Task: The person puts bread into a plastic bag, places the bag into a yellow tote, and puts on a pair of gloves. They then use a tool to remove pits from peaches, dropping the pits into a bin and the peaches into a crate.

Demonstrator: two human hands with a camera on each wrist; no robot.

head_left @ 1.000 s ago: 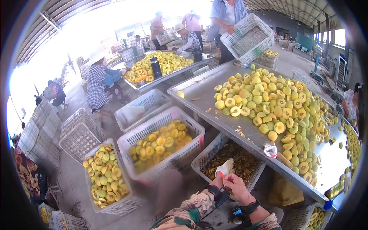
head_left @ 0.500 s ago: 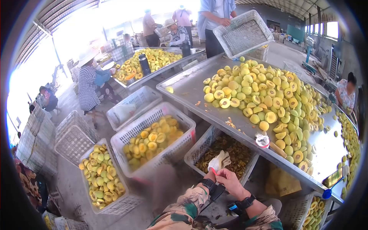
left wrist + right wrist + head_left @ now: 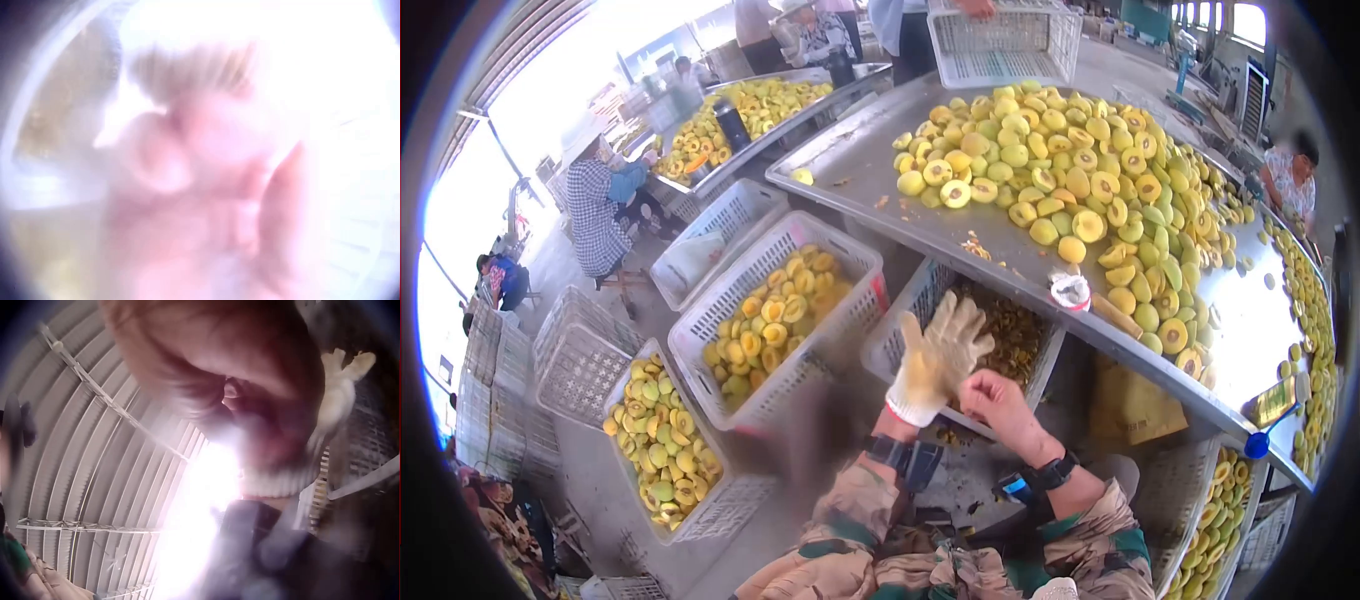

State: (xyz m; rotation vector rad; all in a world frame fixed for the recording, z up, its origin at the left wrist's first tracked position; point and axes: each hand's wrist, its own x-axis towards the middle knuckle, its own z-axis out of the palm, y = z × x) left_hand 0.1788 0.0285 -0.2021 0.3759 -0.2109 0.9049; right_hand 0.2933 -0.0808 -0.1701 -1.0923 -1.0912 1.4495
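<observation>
In the head view my left hand [image 3: 940, 350] wears a pale work glove [image 3: 930, 375], its fingers straight and spread above a crate of dark scraps. The glove's white knitted cuff [image 3: 913, 398] circles the wrist. My bare right hand [image 3: 1005, 408] has curled fingers and pinches the glove's side by the cuff. In the right wrist view the right hand [image 3: 250, 375] covers part of the ribbed cuff [image 3: 278, 481]. Bare fingers [image 3: 219, 131] fill the blurred left wrist view, under ribbed knit.
A metal table [image 3: 850, 160] bears a heap of halved yellow-green fruit [image 3: 1080, 180], with a white-and-red bundle [image 3: 1070, 291] at its edge. Crates of fruit halves [image 3: 685, 345] stand left, another [image 3: 1220, 520] lower right. People work around a second table [image 3: 780, 110].
My left hand has pushed into the glove and spread its fingers; the cuff now sits at the wrist. The head view has tilted down, and the far person's crate has tipped over the table.
</observation>
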